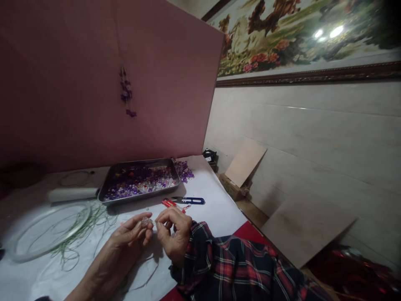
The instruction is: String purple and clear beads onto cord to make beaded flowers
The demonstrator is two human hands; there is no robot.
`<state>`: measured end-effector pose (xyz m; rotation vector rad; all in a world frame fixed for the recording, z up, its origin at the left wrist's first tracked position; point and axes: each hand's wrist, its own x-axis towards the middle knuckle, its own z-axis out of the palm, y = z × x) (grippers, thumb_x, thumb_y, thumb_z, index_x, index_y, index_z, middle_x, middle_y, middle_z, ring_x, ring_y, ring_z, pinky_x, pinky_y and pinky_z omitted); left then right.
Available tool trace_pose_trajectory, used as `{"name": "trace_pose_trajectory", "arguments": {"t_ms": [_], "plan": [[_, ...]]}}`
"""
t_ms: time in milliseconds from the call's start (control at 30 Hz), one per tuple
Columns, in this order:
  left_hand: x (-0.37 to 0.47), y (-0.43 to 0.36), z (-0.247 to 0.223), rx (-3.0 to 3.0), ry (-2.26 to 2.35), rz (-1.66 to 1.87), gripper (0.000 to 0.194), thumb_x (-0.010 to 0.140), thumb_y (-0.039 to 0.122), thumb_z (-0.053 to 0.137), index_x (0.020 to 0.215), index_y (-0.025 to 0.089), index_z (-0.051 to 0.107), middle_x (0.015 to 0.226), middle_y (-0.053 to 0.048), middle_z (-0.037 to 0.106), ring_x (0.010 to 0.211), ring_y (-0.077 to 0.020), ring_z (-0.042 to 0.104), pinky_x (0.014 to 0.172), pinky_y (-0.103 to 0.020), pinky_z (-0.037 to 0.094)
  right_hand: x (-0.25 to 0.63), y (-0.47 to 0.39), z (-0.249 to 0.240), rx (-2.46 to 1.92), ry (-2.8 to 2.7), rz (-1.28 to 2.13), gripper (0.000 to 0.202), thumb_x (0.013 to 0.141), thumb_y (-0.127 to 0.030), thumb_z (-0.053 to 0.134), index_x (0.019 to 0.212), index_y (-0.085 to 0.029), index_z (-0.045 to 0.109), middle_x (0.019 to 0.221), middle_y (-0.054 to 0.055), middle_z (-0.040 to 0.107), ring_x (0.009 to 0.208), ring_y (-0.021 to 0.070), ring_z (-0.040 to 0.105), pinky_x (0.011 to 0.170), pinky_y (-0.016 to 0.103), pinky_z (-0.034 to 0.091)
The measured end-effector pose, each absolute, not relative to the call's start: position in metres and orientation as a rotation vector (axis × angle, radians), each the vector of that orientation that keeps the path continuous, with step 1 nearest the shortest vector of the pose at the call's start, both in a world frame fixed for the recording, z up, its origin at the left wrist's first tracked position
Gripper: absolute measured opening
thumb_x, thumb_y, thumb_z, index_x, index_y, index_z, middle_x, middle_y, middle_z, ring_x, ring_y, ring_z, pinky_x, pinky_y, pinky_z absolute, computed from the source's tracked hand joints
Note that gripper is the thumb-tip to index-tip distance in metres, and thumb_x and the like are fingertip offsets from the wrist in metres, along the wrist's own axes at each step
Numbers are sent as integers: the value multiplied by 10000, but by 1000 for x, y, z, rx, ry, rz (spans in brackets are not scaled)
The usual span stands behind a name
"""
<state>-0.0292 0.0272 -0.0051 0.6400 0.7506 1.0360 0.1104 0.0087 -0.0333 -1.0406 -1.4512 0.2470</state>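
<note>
Red-and-black plaid sleeve point(232, 259): worn on the right arm, closest to the camera, spread over the table's near edge.
Left hand point(128, 238): palm turned up, with a small cluster of clear beads point(145, 221) pinched between thumb and fingers, just over the white-covered table point(203, 184).
Right hand point(175, 234): thumb and forefinger closed on a thin pale strand point(155, 223) right beside the cluster.
Tools: navy-handled metal snips point(192, 200) are laid past the right hand; a red-handled tool point(169, 203) is partly hidden by it.
Dark metal tray point(140, 200): filled with purple, clear and a few red beads, more purple beads point(185, 171) heaped just beside it.
Left side: a translucent plastic hoop point(39, 254) is partly overlapped by tangled green strands point(75, 238).
Pink upright board point(62, 83): purple beaded strings point(126, 95) are hung on it.
</note>
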Motion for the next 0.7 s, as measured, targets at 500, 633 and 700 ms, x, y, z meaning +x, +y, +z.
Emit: {"name": "trace_pose_trajectory", "arguments": {"t_ms": [500, 633, 700], "plan": [[-29, 23, 2, 624, 751, 1018, 237, 655, 16, 707, 880, 82, 735, 729, -85, 689, 627, -139, 631, 610, -219, 550, 110, 7, -33, -1041, -1464, 277, 83, 770, -170, 563, 694, -198, 549, 728, -14, 626, 509, 86, 477, 459, 228, 325], [-26, 23, 3, 611, 771, 1025, 215, 661, 2, 695, 857, 80, 736, 720, -89, 691, 639, -138, 640, 631, -214, 553, 110, 8, -36, -1045, -1477, 286, 80, 788, -177, 575, 714, -198, 554, 746, -16, 626, 521, 84, 489, 456, 227, 329], [-25, 22, 3, 612, 784, 1031, 218, 663, 0, 693, 861, 83, 736, 727, -91, 695, 647, -141, 646, 634, -216, 555, 110, 8, -36, -1045, -1481, 284, 78, 791, -174, 575, 718, -196, 561, 748, -14, 625, 529, 87, 500, 459, 227, 342]]}}
